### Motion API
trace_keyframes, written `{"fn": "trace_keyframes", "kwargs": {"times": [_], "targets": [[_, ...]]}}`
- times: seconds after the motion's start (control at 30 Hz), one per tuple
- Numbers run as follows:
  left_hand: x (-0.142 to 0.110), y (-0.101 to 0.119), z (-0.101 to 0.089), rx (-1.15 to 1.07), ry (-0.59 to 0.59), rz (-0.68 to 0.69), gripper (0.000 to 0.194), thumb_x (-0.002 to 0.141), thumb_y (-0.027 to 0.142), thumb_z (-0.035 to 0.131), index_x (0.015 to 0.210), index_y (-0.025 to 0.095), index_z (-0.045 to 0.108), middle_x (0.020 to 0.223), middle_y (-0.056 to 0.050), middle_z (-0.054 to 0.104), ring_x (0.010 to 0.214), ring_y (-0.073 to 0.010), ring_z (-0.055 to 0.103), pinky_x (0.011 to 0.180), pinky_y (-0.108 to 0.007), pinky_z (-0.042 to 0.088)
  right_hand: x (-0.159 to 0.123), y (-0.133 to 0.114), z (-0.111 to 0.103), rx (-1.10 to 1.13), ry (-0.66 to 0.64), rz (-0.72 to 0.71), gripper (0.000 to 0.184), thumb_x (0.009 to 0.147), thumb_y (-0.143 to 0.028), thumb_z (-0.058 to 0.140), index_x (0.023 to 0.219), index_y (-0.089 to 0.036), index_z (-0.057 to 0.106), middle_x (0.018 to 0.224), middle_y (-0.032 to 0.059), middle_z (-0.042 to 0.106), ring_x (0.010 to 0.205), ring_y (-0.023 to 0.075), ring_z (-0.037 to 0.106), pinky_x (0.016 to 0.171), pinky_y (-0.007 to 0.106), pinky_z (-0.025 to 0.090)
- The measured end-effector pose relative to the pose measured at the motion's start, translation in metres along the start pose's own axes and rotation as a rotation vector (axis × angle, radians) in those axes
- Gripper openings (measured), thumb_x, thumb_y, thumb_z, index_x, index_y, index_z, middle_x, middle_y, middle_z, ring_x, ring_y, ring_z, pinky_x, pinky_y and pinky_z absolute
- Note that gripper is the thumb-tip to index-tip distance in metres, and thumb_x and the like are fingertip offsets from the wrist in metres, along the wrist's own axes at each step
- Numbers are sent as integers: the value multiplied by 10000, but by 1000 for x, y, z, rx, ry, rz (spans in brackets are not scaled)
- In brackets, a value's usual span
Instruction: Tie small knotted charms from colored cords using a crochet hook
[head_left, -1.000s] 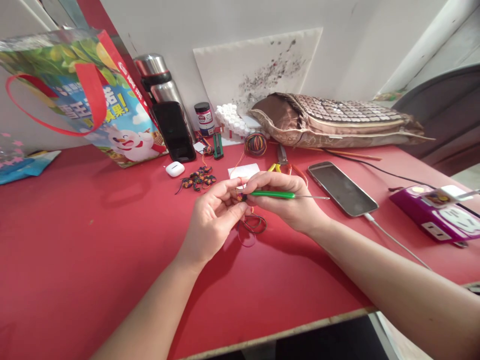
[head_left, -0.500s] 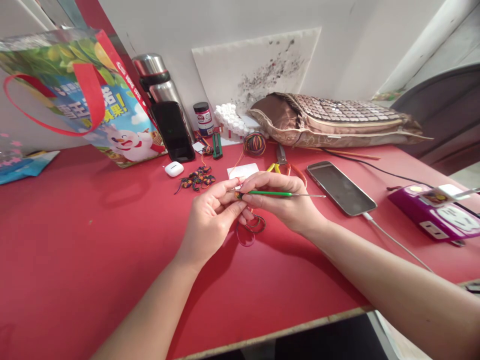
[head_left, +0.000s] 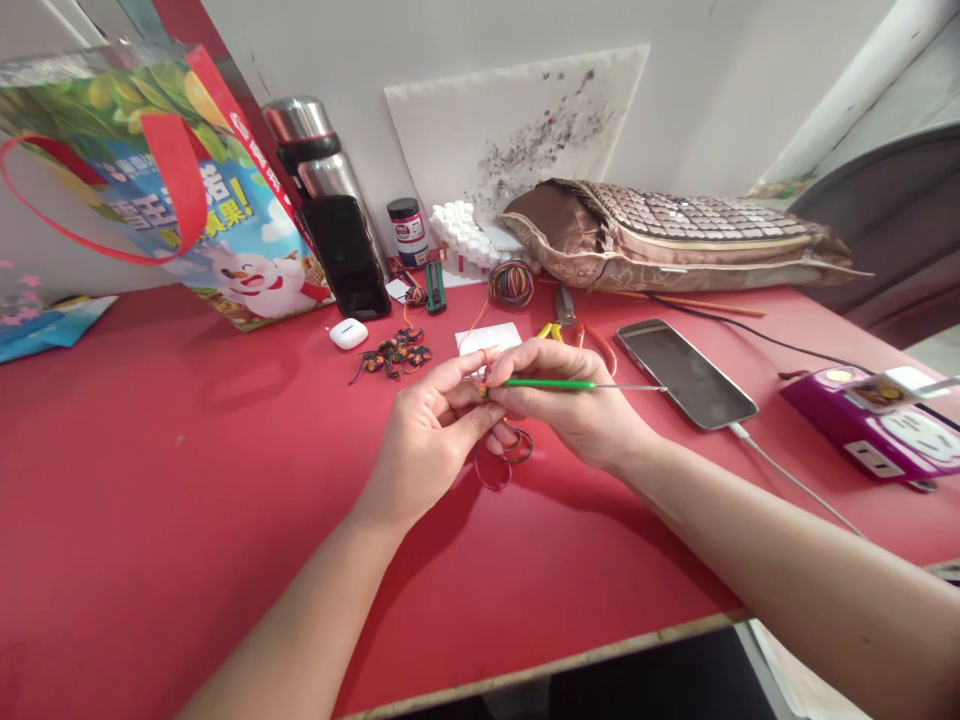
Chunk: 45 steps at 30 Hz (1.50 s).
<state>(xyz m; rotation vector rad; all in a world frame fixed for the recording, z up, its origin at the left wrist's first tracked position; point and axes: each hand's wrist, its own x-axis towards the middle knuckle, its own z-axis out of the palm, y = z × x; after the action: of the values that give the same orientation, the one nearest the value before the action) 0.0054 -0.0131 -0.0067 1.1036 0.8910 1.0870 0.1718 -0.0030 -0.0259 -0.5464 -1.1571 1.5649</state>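
The table point(head_left: 187, 520) is plain red. The hook point(head_left: 551, 384) has a green handle and a silvery shaft. Toward the far edge, the yarn ball point(head_left: 511, 284) mixes orange, purple and dark strands, and the bag point(head_left: 251, 235) shows a white cartoon figure on blue. Near the right edge, the socket block point(head_left: 829, 425) is purple and white.

At ten o'clock, the shopping bag point(head_left: 232, 190) bears large Chinese characters point(head_left: 221, 222), 王 and 果 legible among them, with an exclamation mark, while the white lettering on its red edge point(head_left: 247, 135) and the label point(head_left: 410, 229) on the jar point(head_left: 406, 210) at eleven o'clock are too blurred to read.
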Motion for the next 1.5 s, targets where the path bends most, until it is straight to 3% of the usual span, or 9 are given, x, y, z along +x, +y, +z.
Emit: {"fn": "trace_keyframes", "kwargs": {"times": [0.27,0.47,0.63,0.8,0.9,1.03,1.17,1.5], "targets": [[0,-1,-6,-28,-18,121,360,812,130,845,1162,204,811,830,-3,752,644,-98,671,602,-219,556,2,-6,-8,-287,62,-187,174,836,-351,905,854,-216,797,818,13,762,729,166,739,735,323,653],[3,-4,-7,-4,82,155,324,783,145,880,1081,272,871,898,8,731,626,-60,634,592,-200,522,-2,2,-4,-421,102,-266,155,839,-358,905,900,-234,834,884,30,790,845,196,754,824,342,641],[5,-2,-6,-93,138,118,369,706,171,945,1053,280,877,819,17,739,615,-60,606,578,-181,533,-6,1,-1,-443,85,-238,123,933,-288,804,1024,-208,821,931,41,815,831,183,775,787,311,651],[5,1,-4,-108,114,71,446,664,182,983,1088,249,862,882,-1,771,700,-76,652,609,-163,548,-5,-3,-3,-658,71,-385,113,960,-183,735,1039,-198,815,1013,57,831,927,191,777,861,320,632],[4,0,-4,-137,103,60,453,683,152,966,1111,251,852,917,-3,779,788,-88,694,669,-160,574,-3,-2,-5,-671,43,-421,127,963,-164,734,1059,-202,808,1058,60,829,984,189,773,917,328,615],[4,0,-4,-149,147,83,458,674,85,942,1096,240,853,892,10,781,813,-80,711,737,-155,592,-3,3,-5,-583,73,-348,102,944,-193,767,1041,-204,798,1003,50,807,928,180,753,840,313,618],[5,1,-4,-200,164,60,469,638,64,946,1070,224,858,825,20,772,790,-74,709,758,-153,601,-2,8,-4,-437,93,-281,112,914,-267,824,999,-201,796,878,24,769,749,135,700,689,269,598],[7,-1,-3,-426,120,-48,475,599,58,963,1050,149,848,721,18,760,645,-65,690,685,-147,593,-4,9,-3,-324,69,-291,100,920,-158,768,1013,-194,758,770,-13,722,579,91,647,537,214,554]]}}
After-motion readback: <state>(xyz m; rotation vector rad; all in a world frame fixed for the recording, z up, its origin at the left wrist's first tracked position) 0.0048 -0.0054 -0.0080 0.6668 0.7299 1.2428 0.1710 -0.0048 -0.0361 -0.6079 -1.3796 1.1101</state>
